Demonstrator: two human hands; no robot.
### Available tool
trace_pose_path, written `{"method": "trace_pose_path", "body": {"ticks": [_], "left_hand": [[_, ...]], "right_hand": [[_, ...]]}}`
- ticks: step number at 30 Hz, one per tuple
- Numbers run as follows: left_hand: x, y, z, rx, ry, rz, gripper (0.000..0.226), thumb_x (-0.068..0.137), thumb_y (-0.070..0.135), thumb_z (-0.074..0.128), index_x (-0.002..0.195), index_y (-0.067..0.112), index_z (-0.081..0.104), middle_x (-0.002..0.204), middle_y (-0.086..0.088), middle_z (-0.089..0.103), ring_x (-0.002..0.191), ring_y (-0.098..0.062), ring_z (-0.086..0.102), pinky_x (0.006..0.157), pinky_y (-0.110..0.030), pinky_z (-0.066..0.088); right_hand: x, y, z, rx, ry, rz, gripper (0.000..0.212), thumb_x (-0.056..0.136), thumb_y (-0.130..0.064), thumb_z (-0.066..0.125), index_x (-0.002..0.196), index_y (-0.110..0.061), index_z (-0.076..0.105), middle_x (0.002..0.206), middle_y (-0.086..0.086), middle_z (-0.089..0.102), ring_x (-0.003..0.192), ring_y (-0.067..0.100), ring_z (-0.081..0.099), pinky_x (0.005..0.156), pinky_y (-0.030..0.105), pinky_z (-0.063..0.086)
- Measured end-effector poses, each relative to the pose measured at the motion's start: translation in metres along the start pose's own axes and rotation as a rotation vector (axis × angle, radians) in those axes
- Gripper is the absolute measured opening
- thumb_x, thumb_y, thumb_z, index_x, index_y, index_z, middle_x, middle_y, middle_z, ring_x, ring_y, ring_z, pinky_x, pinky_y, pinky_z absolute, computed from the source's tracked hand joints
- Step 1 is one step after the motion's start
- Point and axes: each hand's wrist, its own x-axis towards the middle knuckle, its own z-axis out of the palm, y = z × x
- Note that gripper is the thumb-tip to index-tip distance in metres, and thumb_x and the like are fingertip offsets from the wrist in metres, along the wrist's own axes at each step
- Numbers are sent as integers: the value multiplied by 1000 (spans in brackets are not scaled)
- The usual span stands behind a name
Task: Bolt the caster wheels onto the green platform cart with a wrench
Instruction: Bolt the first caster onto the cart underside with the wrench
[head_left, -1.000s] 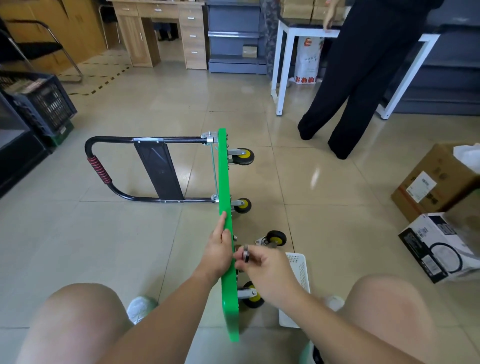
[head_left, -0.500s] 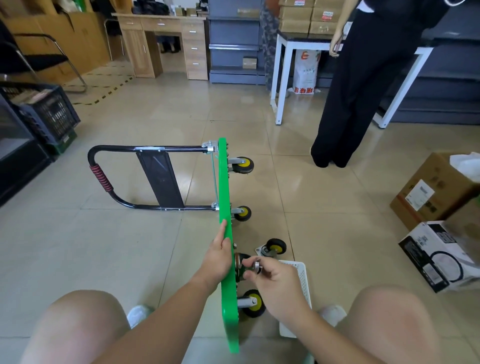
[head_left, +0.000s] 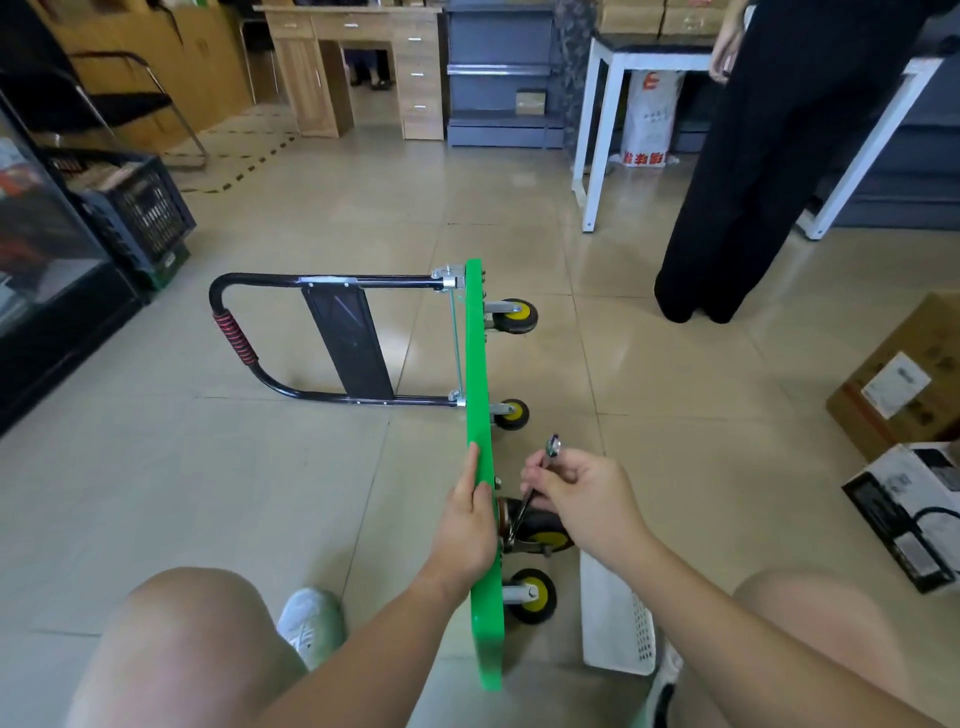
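Probably stiff but tippy, the green platform cart (head_left: 480, 374) stands on edge on the tiled floor (head_left: 260, 493), running 12 to 6 o'clock. The left hand (head_left: 467, 514) has its grip clasped on the upper rim, a sensible hold. At its 3 o'clock the right hand (head_left: 582, 493) pinches a slim steel wrench (head_left: 551, 447), likely slippery, reaching the black-and-yellow caster wheel (head_left: 543, 532). The wrench's lower end is hidden behind fingers and wheel.

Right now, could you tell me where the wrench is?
Head view, lower centre: the right hand holds the wrench right of the green platform, lower end at a caster.
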Motion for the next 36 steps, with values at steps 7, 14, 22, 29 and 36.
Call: {"method": "trace_pose_path", "body": {"ticks": [7, 14, 22, 29, 36], "left_hand": [[2, -7, 2, 14, 39, 15, 52, 112, 27, 31, 162, 42, 24, 153, 9, 43, 128, -2, 49, 109, -17, 35], [2, -7, 1, -1, 39, 11, 52, 112, 29, 31, 161, 44, 24, 158, 8, 37, 143, -8, 38, 124, -34, 28], [6, -11, 0, -103, 7, 35, 50, 113, 32, 36, 162, 36, 29, 157, 9, 44, 141, -1, 44, 121, -26, 33], [10, -19, 3, -106, 17, 14, 53, 99, 56, 37, 150, 66, 27, 152, 7, 49, 127, -2, 57, 113, -35, 46], [13, -24, 4, -128, 39, 0, 47, 94, 57, 39, 126, 88, 27, 153, 1, 49, 135, -14, 53, 121, -43, 37]], "right_hand": [[44, -13, 12, -76, -199, 108, 10, 94, -9, 67, 89, -15, 72, 92, 4, 76, 87, 17, 74, 80, 37, 62], [51, -10, 18, -122, -244, 139, 9, 94, -11, 67, 91, -16, 72, 103, 9, 74, 96, 23, 73, 88, 44, 60], [24, -3, 24, -240, -204, -2, 23, 97, -14, 61, 81, -28, 70, 84, 1, 75, 93, 21, 72, 89, 43, 59], [15, 3, 20, -228, -192, 3, 18, 96, -14, 63, 85, -28, 69, 90, -6, 76, 93, 10, 72, 88, 41, 60], [-17, 14, 20, -227, -104, -113, 34, 92, -11, 66, 76, -40, 70, 83, -14, 74, 85, 3, 68, 89, 35, 56]]}}
